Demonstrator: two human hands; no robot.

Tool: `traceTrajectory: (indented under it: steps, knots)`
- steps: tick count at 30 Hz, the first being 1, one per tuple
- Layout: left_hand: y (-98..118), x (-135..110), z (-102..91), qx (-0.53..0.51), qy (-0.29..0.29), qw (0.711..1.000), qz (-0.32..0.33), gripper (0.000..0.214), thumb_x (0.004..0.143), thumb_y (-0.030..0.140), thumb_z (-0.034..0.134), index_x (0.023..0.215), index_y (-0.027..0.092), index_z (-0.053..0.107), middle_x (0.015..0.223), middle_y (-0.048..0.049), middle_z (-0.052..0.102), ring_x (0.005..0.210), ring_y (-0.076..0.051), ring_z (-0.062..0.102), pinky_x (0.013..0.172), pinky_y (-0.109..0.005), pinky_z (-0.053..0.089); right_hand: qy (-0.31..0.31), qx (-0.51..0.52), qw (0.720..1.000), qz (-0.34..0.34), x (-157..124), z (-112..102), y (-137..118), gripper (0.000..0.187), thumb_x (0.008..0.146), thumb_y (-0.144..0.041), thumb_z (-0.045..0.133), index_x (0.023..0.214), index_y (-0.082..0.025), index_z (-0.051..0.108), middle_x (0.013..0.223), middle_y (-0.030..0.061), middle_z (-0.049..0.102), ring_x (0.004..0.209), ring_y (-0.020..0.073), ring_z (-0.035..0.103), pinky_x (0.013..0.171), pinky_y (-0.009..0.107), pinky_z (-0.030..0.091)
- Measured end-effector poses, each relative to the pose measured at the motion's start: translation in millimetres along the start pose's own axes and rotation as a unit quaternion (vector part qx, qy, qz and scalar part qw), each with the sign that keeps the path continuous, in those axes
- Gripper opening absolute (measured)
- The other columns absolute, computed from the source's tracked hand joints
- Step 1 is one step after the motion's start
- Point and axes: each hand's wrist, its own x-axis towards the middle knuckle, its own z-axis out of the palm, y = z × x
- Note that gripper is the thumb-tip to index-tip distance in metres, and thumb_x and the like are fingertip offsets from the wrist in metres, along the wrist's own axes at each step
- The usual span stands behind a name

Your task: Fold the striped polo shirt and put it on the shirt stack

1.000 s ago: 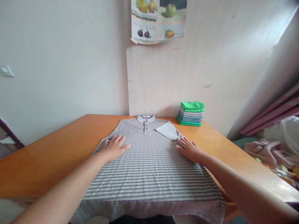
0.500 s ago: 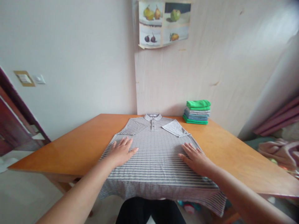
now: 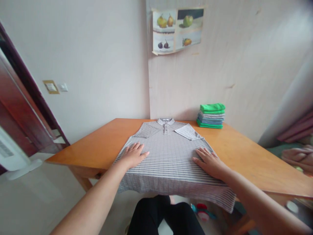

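A grey-and-white striped polo shirt (image 3: pixel 168 156) lies spread on the wooden table, buttoned front up and collar toward the wall. Both short sleeves are laid inward across the chest. Its bottom hem hangs over the table's near edge, lower at the right. My left hand (image 3: pixel 134 155) rests flat on the left side of the shirt, fingers spread. On the shirt's right side, my right hand (image 3: pixel 209 163) lies flat with fingers apart. Neither hand grips the fabric.
A stack of folded green, blue and grey clothes (image 3: pixel 211 116) stands at the back right of the wooden table (image 3: pixel 97 143). Fruit pictures (image 3: pixel 178 31) hang on the wall behind. Red and blue items (image 3: pixel 202 212) lie on the floor below. A blanket (image 3: pixel 298 158) is at far right.
The view has swung a little left, so everything sits farther right in the picture. Both hands stay flat on the shirt in about the same places.
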Motion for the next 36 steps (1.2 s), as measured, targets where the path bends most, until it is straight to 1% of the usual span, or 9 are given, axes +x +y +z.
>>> traceTrajectory:
  steps: [5, 9, 13, 16, 19, 22, 29, 33, 36]
  knots:
    - [-6, 5, 3.4, 0.005, 0.015, 1.0, 0.002, 0.086, 0.088, 0.077, 0.022, 0.156, 0.023, 0.025, 0.163, -0.0088, 0.012, 0.15, -0.032, 0.011, 0.116, -0.057, 0.012, 0.003, 0.022, 1.0, -0.021, -20, -5, -6, 0.072, 0.096, -0.065, 0.026, 0.148, -0.018, 0.042, 0.156, 0.0134, 0.036, 0.147, 0.0311, 0.025, 0.117, 0.054, 0.022]
    - [-9, 10, 6.2, 0.0, 0.026, 1.0, 0.006, 0.086, 0.088, 0.076, 0.027, 0.155, 0.022, 0.028, 0.162, -0.011, 0.018, 0.149, -0.034, 0.014, 0.115, -0.059, 0.013, 0.019, 0.05, 0.998, -0.015, -28, -7, 9, 0.071, 0.096, -0.063, 0.032, 0.146, -0.015, 0.046, 0.154, 0.0162, 0.038, 0.145, 0.0315, 0.029, 0.117, 0.051, 0.025]
    - [-12, 13, 6.5, -0.002, 0.041, 0.999, 0.017, 0.083, 0.088, 0.072, 0.032, 0.153, 0.02, 0.032, 0.16, -0.0135, 0.026, 0.148, -0.034, 0.019, 0.115, -0.058, 0.016, 0.064, 0.135, 0.989, -0.002, -38, -16, 29, 0.059, 0.095, -0.057, 0.04, 0.133, -0.018, 0.06, 0.142, 0.0139, 0.055, 0.135, 0.0296, 0.046, 0.112, 0.046, 0.034]
    - [-18, 15, 7.2, -0.011, 0.091, 0.994, 0.056, 0.079, 0.09, 0.067, 0.035, 0.147, 0.014, 0.043, 0.154, -0.0165, 0.038, 0.144, -0.032, 0.032, 0.116, -0.049, 0.024, 0.168, 0.243, 0.953, 0.071, -52, -27, 40, 0.049, 0.094, -0.055, 0.042, 0.115, -0.021, 0.069, 0.119, 0.0103, 0.07, 0.112, 0.0264, 0.064, 0.098, 0.039, 0.047]
    - [-23, 12, 8.9, -0.045, 0.153, 0.982, 0.098, 0.073, 0.091, 0.063, 0.038, 0.14, 0.011, 0.051, 0.146, -0.0162, 0.05, 0.137, -0.027, 0.044, 0.114, -0.038, 0.032, 0.272, 0.319, 0.894, 0.156, -73, -35, 45, 0.045, 0.09, -0.057, 0.046, 0.095, -0.019, 0.071, 0.091, 0.0079, 0.075, 0.085, 0.0231, 0.069, 0.075, 0.033, 0.052]
    - [-22, 2, 10.0, -0.08, 0.172, 0.975, 0.12, 0.066, 0.09, 0.061, 0.043, 0.135, 0.014, 0.057, 0.139, -0.0128, 0.058, 0.131, -0.026, 0.051, 0.111, -0.036, 0.037, 0.292, 0.336, 0.875, 0.189, -94, -31, 41, 0.043, 0.087, -0.058, 0.048, 0.083, -0.019, 0.066, 0.07, 0.0038, 0.069, 0.066, 0.0186, 0.063, 0.061, 0.028, 0.047]
    - [-7, -35, 12.9, -0.097, 0.21, 0.961, 0.149, 0.045, 0.092, 0.05, 0.046, 0.12, 0.021, 0.066, 0.129, -0.0088, 0.065, 0.121, -0.025, 0.058, 0.106, -0.039, 0.042, 0.239, 0.148, 0.93, 0.236, -127, -9, 15, 0.032, 0.084, -0.055, 0.053, 0.075, -0.025, 0.06, 0.064, -0.0015, 0.061, 0.06, 0.017, 0.056, 0.053, 0.026, 0.033]
    - [-7, -60, 17.6, -0.102, 0.271, 0.946, 0.146, 0.036, 0.094, 0.044, 0.047, 0.113, 0.021, 0.067, 0.121, -0.008, 0.066, 0.116, -0.024, 0.059, 0.105, -0.037, 0.043, 0.243, 0.155, 0.918, 0.274, -140, 3, 12, 0.04, 0.085, -0.062, 0.05, 0.076, -0.025, 0.062, 0.067, -0.0002, 0.064, 0.061, 0.0187, 0.059, 0.055, 0.027, 0.036]
    - [-10, -85, 24.2, -0.105, 0.347, 0.927, 0.099, 0.03, 0.093, 0.04, 0.048, 0.108, 0.022, 0.067, 0.117, -0.0084, 0.066, 0.114, -0.024, 0.058, 0.106, -0.036, 0.041, 0.275, 0.221, 0.893, 0.281, -147, 19, 12, 0.044, 0.083, -0.066, 0.052, 0.078, -0.024, 0.063, 0.07, 0.0019, 0.067, 0.065, 0.0208, 0.061, 0.059, 0.029, 0.041]
